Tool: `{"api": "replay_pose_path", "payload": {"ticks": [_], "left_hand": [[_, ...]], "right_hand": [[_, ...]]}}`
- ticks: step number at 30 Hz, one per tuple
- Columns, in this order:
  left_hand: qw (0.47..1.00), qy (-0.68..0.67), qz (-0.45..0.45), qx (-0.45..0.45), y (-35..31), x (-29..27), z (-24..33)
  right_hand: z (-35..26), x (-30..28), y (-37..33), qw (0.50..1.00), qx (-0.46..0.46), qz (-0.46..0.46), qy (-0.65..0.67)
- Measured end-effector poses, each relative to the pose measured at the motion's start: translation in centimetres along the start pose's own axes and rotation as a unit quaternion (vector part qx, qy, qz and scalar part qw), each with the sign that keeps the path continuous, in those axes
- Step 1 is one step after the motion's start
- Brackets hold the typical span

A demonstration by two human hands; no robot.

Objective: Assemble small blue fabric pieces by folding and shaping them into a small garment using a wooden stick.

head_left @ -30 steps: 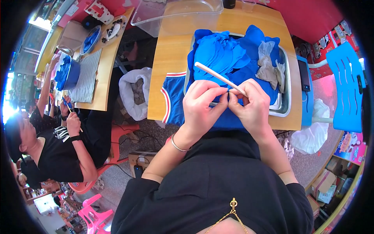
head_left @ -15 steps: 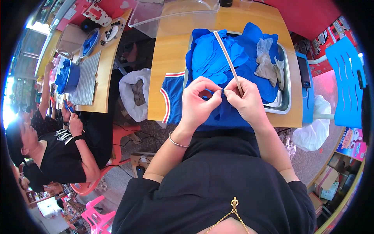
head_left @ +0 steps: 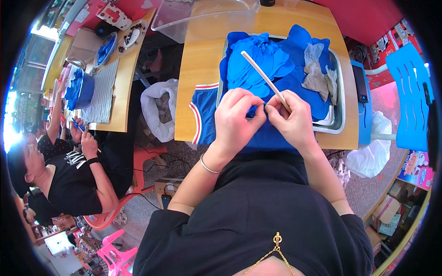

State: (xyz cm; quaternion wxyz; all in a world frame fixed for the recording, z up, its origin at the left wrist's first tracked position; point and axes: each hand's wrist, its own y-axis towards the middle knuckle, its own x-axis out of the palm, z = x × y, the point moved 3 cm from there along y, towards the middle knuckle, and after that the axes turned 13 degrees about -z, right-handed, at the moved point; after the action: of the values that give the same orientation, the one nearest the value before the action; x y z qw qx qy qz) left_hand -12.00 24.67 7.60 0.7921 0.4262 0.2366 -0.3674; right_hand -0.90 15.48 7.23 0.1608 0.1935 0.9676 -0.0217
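My left hand (head_left: 237, 120) and my right hand (head_left: 291, 120) meet fingertip to fingertip above the near edge of the table. The left fingers pinch a small blue fabric piece (head_left: 252, 111), mostly hidden by them. My right hand holds a thin pale wooden stick (head_left: 261, 73) that slants up to the left, while its thumb and forefinger close at the same blue piece. Just beyond my hands, a pile of flat blue fabric pieces (head_left: 253, 60) with rounded edges lies in a metal tray (head_left: 341, 117). Crumpled clear plastic bags (head_left: 315, 76) rest on the tray's right side.
A blue cloth with striped trim (head_left: 205, 115) hangs over the table's front. A clear plastic bin (head_left: 207, 18) stands at the back. White-lined bins (head_left: 146, 103) flank the table. Left, another person (head_left: 69, 179) works beside a blue tub (head_left: 85, 94). A blue chair back (head_left: 407, 96) stands right.
The stick's upper end has swung left and down. My hands stay together and have turned slightly; the other person's hands at left have shifted a little.
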Motion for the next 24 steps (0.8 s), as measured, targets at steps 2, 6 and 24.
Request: {"api": "replay_pose_path", "payload": {"ticks": [2,6,24], "left_hand": [[0.983,-0.152,-0.013,-0.101,-0.3,0.3,-0.7],[0.972,-0.197,-0.026,-0.123,-0.4,0.5,-0.6],[0.978,-0.163,-0.057,-0.117,-0.8,-0.1,-0.2]], "right_hand": [[-0.2,0.0,-0.2,1.0,-0.004,0.002,-0.026],[-0.9,0.1,-0.6,0.993,-0.061,0.046,-0.092],[0.1,-0.2,-0.6,0.999,0.017,-0.025,0.041]]}}
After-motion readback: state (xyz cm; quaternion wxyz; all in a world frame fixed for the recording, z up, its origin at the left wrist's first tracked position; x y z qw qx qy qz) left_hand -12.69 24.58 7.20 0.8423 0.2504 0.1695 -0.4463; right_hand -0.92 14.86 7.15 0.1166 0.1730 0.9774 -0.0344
